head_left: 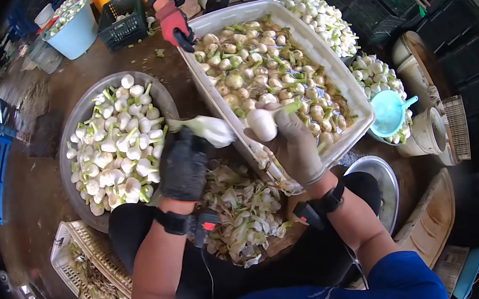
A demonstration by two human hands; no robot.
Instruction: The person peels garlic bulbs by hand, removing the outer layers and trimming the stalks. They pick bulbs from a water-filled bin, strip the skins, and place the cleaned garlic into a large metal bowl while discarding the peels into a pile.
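Note:
My left hand (183,163), in a black glove, grips a peeled white garlic bulb (206,128) by its green stem end. My right hand (294,143), in a grey glove, holds another white bulb (262,124) at the near rim of the white tub (346,85), which is full of unpeeled bulbs with green stalks. The two bulbs are close together above a pile of peeled skins (241,209) between my knees.
A round grey basin (164,99) of peeled bulbs sits at my left. Another person's red-and-black gloved hand (174,25) rests on the tub's far corner. A white crate (69,245) of scraps, a metal bowl (384,182), a turquoise scoop (389,112), a blue bucket (77,33) and black crates (123,20) surround me.

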